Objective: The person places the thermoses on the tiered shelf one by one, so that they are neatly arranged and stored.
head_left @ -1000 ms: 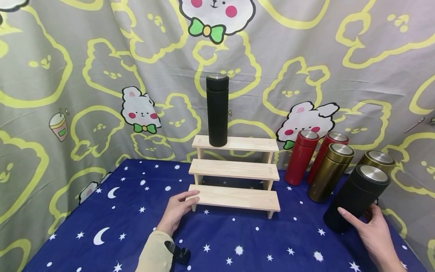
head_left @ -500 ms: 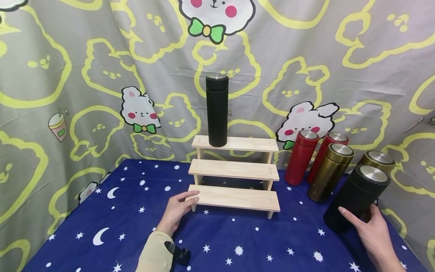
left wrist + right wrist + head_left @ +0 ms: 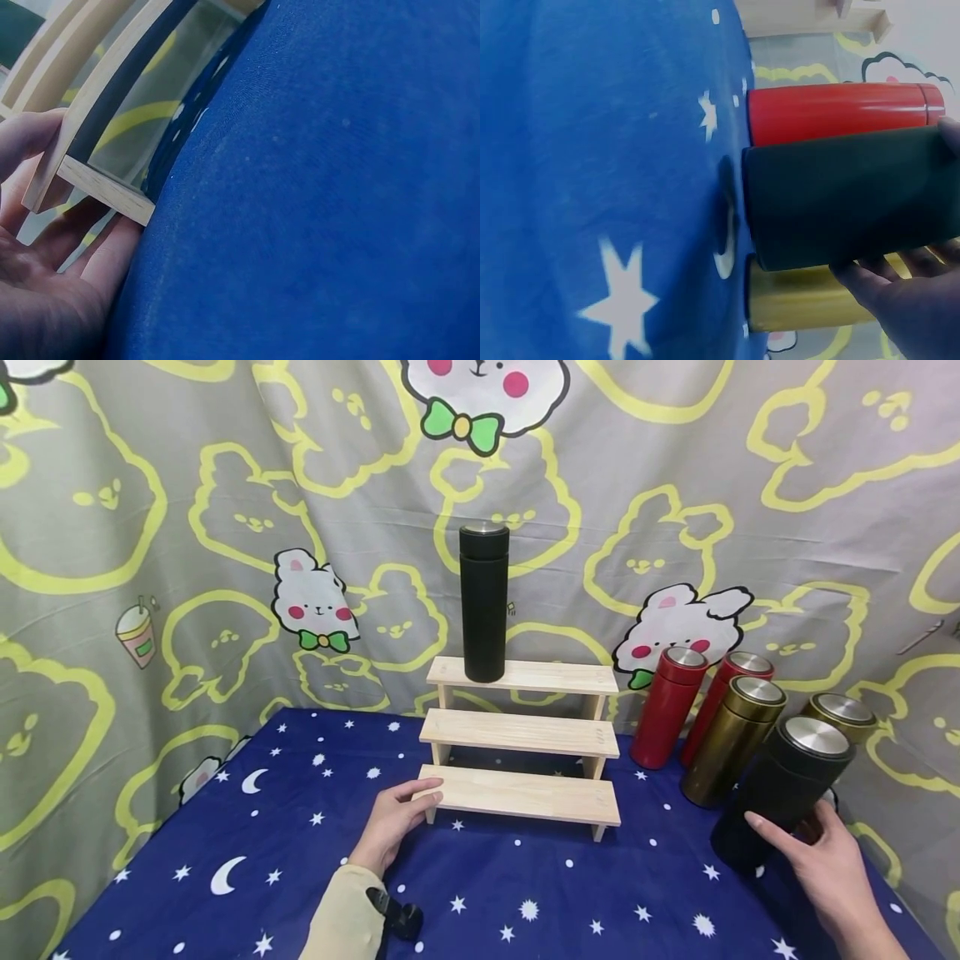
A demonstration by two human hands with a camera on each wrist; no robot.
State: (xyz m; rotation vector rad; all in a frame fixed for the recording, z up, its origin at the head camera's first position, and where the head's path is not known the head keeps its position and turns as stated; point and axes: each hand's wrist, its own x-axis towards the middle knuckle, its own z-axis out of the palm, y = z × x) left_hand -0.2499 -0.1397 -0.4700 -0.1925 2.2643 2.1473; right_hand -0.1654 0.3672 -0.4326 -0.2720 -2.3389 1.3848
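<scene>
My right hand grips a black thermos bottle with a silver-topped lid, low on its body at the right of the head view. In the right wrist view this black thermos lies across the picture, its base close to the cloth; whether it touches cannot be told. With thumb and fingers, my left hand pinches the left end of the lowest board on a three-step wooden stand. The left wrist view shows that hand around the board's end. Another black thermos stands upright on the top step, left of centre.
Two red thermoses stand right of the stand. Two gold ones are beside the held bottle, one mostly hidden behind it. A blue star-print cloth covers the table, and a grey patterned curtain hangs behind.
The black thermos in my right hand has shifted slightly to the left. My left hand keeps its hold on the stand. The head view has moved a little.
</scene>
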